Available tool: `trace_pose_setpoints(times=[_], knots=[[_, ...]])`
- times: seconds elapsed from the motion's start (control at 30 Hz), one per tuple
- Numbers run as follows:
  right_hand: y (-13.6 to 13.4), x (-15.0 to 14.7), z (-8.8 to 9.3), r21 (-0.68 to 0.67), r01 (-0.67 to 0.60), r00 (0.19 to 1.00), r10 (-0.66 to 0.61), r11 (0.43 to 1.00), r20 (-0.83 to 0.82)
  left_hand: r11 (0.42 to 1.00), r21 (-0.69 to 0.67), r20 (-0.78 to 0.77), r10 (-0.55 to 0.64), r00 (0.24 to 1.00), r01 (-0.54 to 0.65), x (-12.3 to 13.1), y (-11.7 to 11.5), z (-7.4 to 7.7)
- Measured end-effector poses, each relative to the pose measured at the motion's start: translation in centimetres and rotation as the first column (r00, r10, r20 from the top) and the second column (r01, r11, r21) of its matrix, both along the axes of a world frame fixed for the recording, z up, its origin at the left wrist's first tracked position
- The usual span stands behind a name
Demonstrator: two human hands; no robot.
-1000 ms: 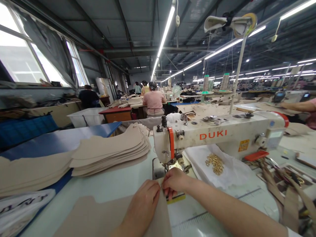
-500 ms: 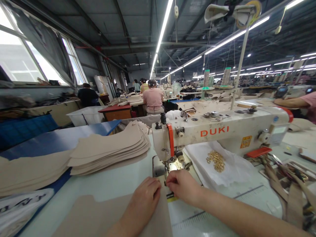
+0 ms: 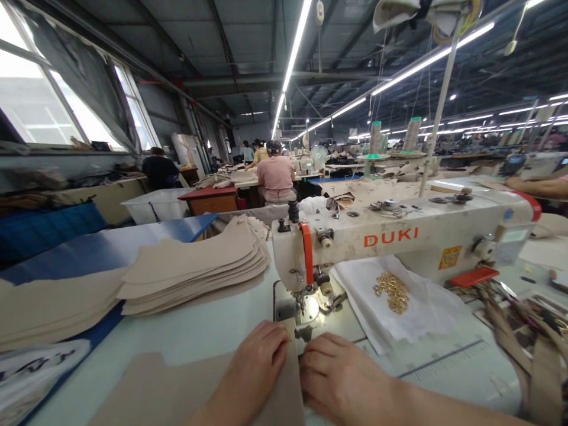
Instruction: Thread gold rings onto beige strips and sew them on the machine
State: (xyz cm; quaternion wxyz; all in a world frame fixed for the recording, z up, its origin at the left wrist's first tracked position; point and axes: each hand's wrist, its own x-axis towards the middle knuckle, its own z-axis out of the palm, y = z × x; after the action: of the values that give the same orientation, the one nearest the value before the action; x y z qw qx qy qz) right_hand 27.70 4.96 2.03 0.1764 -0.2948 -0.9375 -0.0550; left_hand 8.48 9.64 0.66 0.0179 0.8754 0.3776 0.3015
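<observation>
A flat beige fabric panel (image 3: 186,378) lies on the machine table, its upper right corner just below the presser foot area (image 3: 306,302) of the sewing machine (image 3: 337,228). My left hand (image 3: 260,364) bears on the panel near that corner, thumb and fingers pressed together at the cloth. Along the panel's right edge, my right hand (image 3: 335,373) rests with its fingers curled under. Its fingertips are hidden, so whatever they hold cannot be seen. A small dark metal part (image 3: 304,333) sits in front of the needle plate, just above my right fingers.
Stacked beige panels (image 3: 195,266) lie to the left. Gold-coloured metal rings (image 3: 393,291) sit on white cloth (image 3: 419,313) under the machine arm. Straps (image 3: 544,367) and tools crowd the far right. Printed ruler markings (image 3: 444,361) cross the table. Co-workers, one in pink (image 3: 276,174), sit beyond.
My right hand has moved down and toward me, from beside the needle to the panel's right edge. My left hand stays almost in place. The view has shifted slightly.
</observation>
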Motion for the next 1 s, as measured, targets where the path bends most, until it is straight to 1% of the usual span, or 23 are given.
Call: trace_pose_setpoints(times=[0.1, 0.17, 0.23, 0.3, 0.4, 0.6, 0.8, 1.0], knots=[[0.7, -0.9, -0.8, 0.015, 0.016, 0.997, -0.015, 1.0, -0.074, 1.0, 0.009, -0.028, -0.013, 1.0, 0.014, -0.1, 0.1, -0.2], [1.0, -1.1, -1.3, 0.013, -0.023, 0.998, 0.024, 1.0, -0.059, 1.0, 0.015, -0.041, -0.015, 0.999, 0.016, -0.2, 0.1, -0.4], [1.1, -1.2, -1.6, -0.019, -0.061, 0.998, 0.061, 0.998, -0.021, 1.0, 0.019, -0.045, -0.012, 0.999, 0.013, -0.2, 0.0, -0.5], [1.2, -1.2, -1.7, -0.048, -0.07, 0.998, 0.069, 0.996, -0.01, 0.999, 0.035, -0.044, -0.015, 0.999, 0.017, -0.2, -0.1, -0.5], [1.2, -1.1, -1.9, -0.054, -0.077, 0.997, 0.075, 0.996, -0.032, 0.998, 0.061, -0.039, -0.032, 0.999, 0.034, 0.0, -0.1, -0.5], [1.4, -1.2, -2.7, -0.018, -0.082, 0.993, 0.08, 0.996, -0.092, 0.994, 0.086, -0.019, -0.062, 0.998, 0.063, 0.2, 0.1, -0.5], [1.3, -1.1, -2.6, -0.025, -0.072, 0.992, 0.069, 0.997, -0.103, 0.994, 0.082, -0.022, -0.068, 0.997, 0.069, 0.2, 0.1, -0.6], [1.3, -1.2, -2.6, -0.034, -0.063, 0.993, 0.059, 0.997, -0.101, 0.993, 0.095, -0.03, -0.069, 0.997, 0.072, 0.2, 0.0, -0.4]])
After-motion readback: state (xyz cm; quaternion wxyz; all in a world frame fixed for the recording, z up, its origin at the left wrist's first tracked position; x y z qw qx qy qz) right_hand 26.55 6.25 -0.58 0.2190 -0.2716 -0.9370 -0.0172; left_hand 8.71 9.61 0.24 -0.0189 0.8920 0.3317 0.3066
